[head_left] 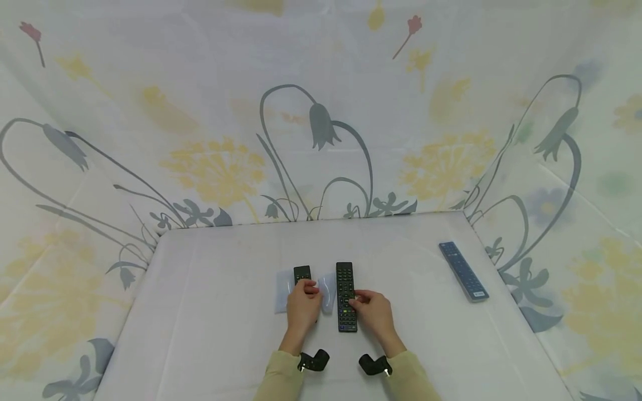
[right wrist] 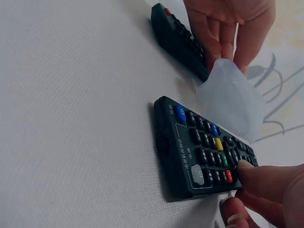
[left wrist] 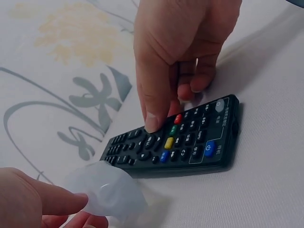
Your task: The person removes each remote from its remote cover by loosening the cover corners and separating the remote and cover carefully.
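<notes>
A long black remote control (head_left: 345,289) with coloured buttons lies on the white table in the middle of the head view. My right hand (head_left: 375,313) grips its right edge, the thumb (right wrist: 259,178) on the buttons and the other fingers curled at the side. To its left, my left hand (head_left: 303,309) pinches a translucent plastic sleeve (right wrist: 232,99). A second black remote control (head_left: 302,272) lies partly beneath the left hand, which hides much of it. In the head view, translucent plastic shows on both sides of this second remote.
A dark blue remote control (head_left: 462,270) lies slanted near the table's right edge. Flower-printed cloth (head_left: 321,111) stands behind the white-covered table (head_left: 210,312) and along both its sides. Each wrist wears a black camera mount (head_left: 314,361).
</notes>
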{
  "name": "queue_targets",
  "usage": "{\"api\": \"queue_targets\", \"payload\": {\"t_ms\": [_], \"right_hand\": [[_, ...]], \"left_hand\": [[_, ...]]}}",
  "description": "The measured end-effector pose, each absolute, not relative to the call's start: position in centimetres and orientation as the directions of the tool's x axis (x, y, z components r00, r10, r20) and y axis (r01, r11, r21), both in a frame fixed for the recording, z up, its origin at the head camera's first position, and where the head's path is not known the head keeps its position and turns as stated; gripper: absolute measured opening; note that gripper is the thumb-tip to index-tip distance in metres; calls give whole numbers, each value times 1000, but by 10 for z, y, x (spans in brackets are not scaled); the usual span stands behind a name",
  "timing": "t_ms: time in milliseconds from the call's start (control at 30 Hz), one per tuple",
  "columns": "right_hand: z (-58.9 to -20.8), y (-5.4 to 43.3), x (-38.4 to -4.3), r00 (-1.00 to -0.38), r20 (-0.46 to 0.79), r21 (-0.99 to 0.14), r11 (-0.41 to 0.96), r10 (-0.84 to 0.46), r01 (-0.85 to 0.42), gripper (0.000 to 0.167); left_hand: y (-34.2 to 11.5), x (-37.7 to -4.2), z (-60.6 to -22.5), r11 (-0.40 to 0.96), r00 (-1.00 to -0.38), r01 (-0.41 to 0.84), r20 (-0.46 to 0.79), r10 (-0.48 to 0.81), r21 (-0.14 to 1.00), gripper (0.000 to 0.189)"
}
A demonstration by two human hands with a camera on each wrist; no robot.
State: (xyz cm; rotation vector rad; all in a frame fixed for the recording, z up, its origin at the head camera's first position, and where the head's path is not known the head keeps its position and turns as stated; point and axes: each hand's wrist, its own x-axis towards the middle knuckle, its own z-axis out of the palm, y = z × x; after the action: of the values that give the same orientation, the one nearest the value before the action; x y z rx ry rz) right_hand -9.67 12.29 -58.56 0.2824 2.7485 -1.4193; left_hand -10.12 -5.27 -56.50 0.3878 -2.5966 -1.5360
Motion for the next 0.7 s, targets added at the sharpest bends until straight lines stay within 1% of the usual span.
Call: {"api": "queue_targets", "payload": {"t_ms": [200,333,500,700], "right_hand": [[-587,125,-98,-987,-97,-792,591,125,152,29],[-587,128,-99,-986,-103,-796,584,133,161,29],[-586,132,-98,-982,-118,-816,550,146,180,28],[-585,143,-97,-975,-146,-855,474,170,211,27]], "left_hand": [[-55,-101,-566,462,-964,-143,-18,-264,875,23],[-55,-102,-567,453,-965,-134,-12,-262,882,22],[-56,-102,-568,441,-965,-149,-33,-259,885,22],[-60,-102,-568,405,-967,-154,-53,-250,901,21]]}}
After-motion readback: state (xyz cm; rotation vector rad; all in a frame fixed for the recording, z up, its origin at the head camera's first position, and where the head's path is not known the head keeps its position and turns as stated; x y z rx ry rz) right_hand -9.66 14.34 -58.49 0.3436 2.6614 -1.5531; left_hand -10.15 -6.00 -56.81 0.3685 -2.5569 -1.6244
